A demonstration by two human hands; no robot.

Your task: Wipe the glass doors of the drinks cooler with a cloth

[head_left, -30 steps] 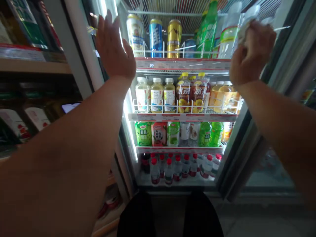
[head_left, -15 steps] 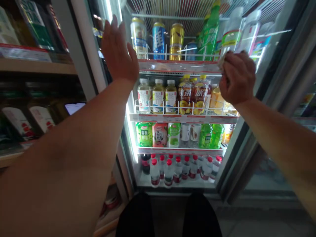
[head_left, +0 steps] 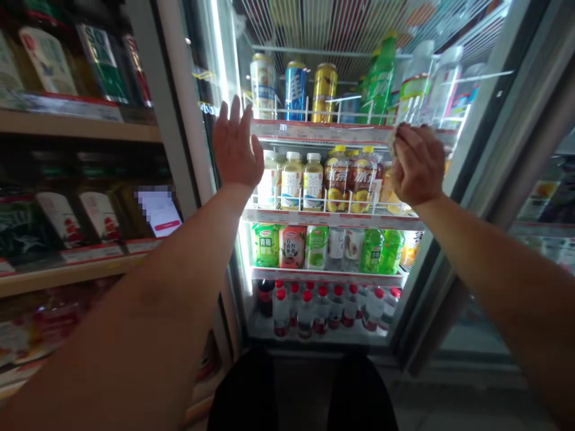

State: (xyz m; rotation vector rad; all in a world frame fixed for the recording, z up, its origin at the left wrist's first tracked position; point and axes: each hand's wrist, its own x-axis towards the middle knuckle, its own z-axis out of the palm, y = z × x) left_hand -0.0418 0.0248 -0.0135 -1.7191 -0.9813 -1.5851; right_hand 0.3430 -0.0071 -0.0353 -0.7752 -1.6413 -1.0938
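My left hand (head_left: 238, 146) has its fingers stretched out and apart, palm forward, at the left side of a lit drinks cooler. It holds nothing; whether the palm touches the glass I cannot tell. A pale crumpled cloth (head_left: 392, 142) is gripped in my right hand (head_left: 418, 163), whose fingers close over most of it. This hand is in front of the cooler's right part, by the top shelf edge (head_left: 327, 131). Behind the hands are a blue can (head_left: 295, 90), a gold can (head_left: 324, 93), a green bottle (head_left: 381, 81) and tea bottles (head_left: 339, 179).
Green and red drink packs (head_left: 291, 246) fill a lower shelf, with red-capped water bottles (head_left: 305, 314) beneath. On the left stands a wooden shelf (head_left: 81, 124) of bottles, with a lit phone (head_left: 162, 212). A metal door frame (head_left: 467, 209) runs along the right.
Both hands have come lower in the view. My left hand has also shifted right, my right hand slightly left, still with the cloth. More of the left shelf and the phone shows.
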